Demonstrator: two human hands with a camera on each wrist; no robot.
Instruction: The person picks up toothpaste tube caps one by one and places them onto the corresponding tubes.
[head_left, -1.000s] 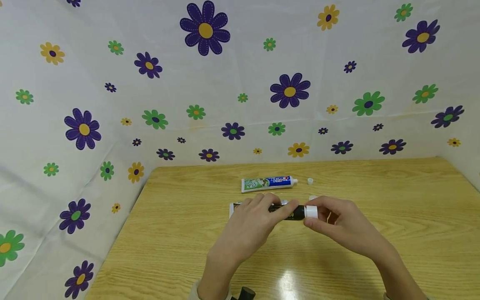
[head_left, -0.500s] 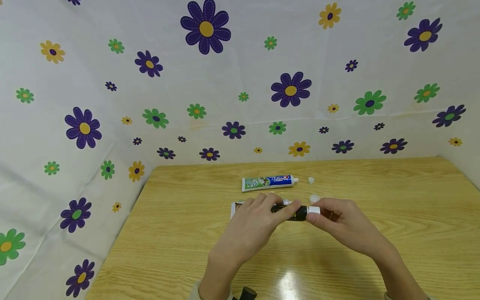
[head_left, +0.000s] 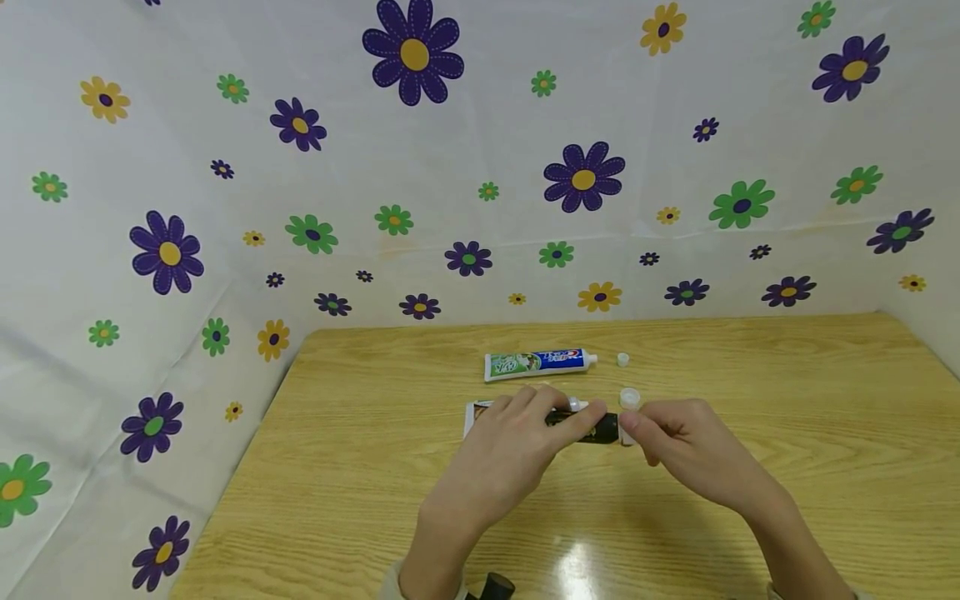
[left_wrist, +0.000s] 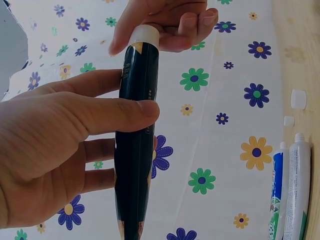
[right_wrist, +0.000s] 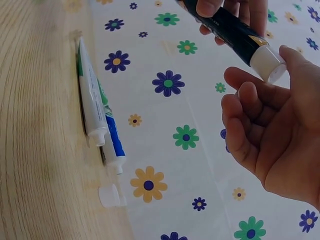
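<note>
In the left wrist view, a dark toothpaste tube (left_wrist: pixel 135 170) with gold marks is gripped by my left hand (head_left: pixel 495 467), thumb across the front and fingers behind. Its white cap (right_wrist: pixel 266 62) is on the nozzle end, pointing toward my right hand (head_left: pixel 693 446). My right thumb and index finger pinch that cap, while the other fingers curl loosely below. From the head view, the cap is mostly covered by the right fingers, and the left hand covers much of the tube.
A blue and green toothpaste tube (head_left: pixel 540 365) lies uncapped at the back of the wooden table (head_left: pixel 375 467). Another uncapped white tube (right_wrist: pixel 92 105) lies nearer, partly behind the left hand. A small cap (head_left: pixel 623 360) and a larger white cap (head_left: pixel 630 397) rest to the right. Flowered cloth (head_left: pixel 480 150) hangs behind.
My right thumb and fingers have turned about the white cap, and the thumb now covers more of it. My left hand keeps its grip on the dark tube, nearly still.
</note>
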